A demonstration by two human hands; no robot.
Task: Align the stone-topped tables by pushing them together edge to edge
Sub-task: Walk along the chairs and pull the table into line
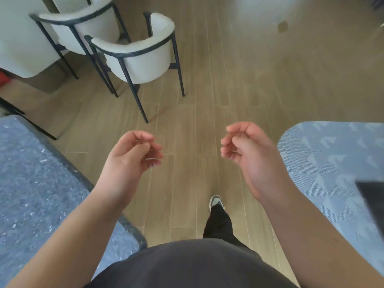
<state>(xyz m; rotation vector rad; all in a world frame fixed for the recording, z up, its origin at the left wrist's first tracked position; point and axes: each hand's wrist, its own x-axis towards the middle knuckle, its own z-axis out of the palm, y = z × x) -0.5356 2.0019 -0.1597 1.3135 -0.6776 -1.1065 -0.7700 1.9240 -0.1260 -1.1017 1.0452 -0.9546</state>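
Stone-topped table (pixel 37 183) is sitting at the person's left: grey speckled slab, dark rounded rim, corner near the hip. Left hand (pixel 133 154) and right hand (pixel 245 150) are hovering over the wood-plank floor (pixel 197 100), fingers loosely curled, gripping nothing, both clear of the table. Patterned blue-grey rug (pixel 332 163) is lying at right, curved edge. Two white cushioned chairs (pixel 137 57), thin black metal frames, are standing ahead-left. Open floor is running between table and rug.
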